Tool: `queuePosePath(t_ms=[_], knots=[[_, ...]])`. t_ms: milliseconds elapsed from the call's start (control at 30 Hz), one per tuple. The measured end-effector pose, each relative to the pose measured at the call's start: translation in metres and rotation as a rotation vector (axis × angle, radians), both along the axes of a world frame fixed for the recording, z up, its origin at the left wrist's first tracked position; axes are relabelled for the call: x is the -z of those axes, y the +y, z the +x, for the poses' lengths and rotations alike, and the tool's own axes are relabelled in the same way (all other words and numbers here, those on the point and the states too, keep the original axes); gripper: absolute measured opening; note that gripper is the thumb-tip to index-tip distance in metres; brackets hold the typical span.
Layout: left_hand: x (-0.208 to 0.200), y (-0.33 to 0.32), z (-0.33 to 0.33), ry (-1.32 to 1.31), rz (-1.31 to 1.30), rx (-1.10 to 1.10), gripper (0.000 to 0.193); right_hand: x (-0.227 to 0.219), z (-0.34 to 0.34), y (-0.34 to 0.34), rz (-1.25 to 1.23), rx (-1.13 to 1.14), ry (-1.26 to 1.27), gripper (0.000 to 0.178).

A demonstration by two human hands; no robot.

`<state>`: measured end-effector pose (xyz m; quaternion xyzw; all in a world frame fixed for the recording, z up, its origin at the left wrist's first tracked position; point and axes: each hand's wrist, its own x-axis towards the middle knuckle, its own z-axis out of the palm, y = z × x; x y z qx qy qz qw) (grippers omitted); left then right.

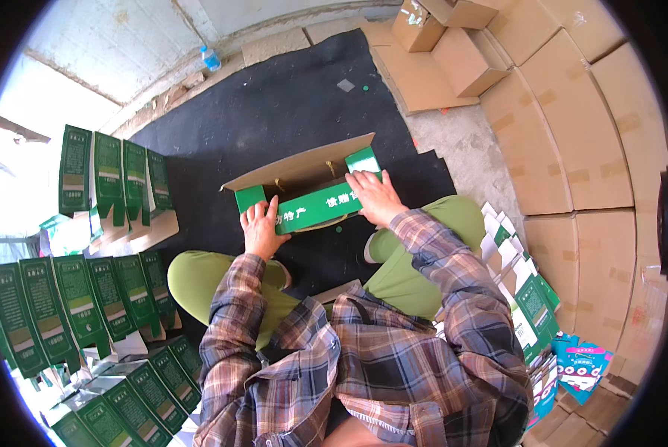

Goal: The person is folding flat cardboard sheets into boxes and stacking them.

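Note:
In front of my crossed legs is a long green cardboard gift box [315, 209] with white lettering. Its back panel stands up, showing the plain brown inside [304, 165] and small tan cord pieces. Green end flaps show at both ends. My left hand [263, 229] grips the left end of the box, its fingers over the green surface. My right hand [377, 197] holds the right end, fingers stretched across the top edge near the right flap. The undersides of both hands are hidden.
Rows of standing green boxes [110, 298] fill the left side. Flat white and green cartons [531, 305] lie at my right beside turquoise packages [578, 365]. Stacked brown cartons [572, 127] form a wall at right. An opened carton [453, 67] and a bottle [210, 58] are farther off.

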<state>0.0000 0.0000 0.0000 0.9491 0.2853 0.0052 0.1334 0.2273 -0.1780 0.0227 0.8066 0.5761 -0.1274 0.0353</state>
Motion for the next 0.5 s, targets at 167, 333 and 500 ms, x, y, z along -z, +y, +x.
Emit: queuePosePath(t_ms=[167,333,500], knots=[[0.006,-0.008,0.006,-0.115,-0.001,0.140,0.098,0.011,-0.004,-0.004,0.006,0.007,-0.033,0.076],[0.007,-0.010,0.020,-0.117,0.007,0.165,0.099,0.020,0.001,-0.001,0.022,0.026,-0.069,0.074],[0.011,-0.009,0.021,-0.061,0.013,0.163,0.099,0.024,0.002,0.000,0.058,0.053,-0.063,0.077]])
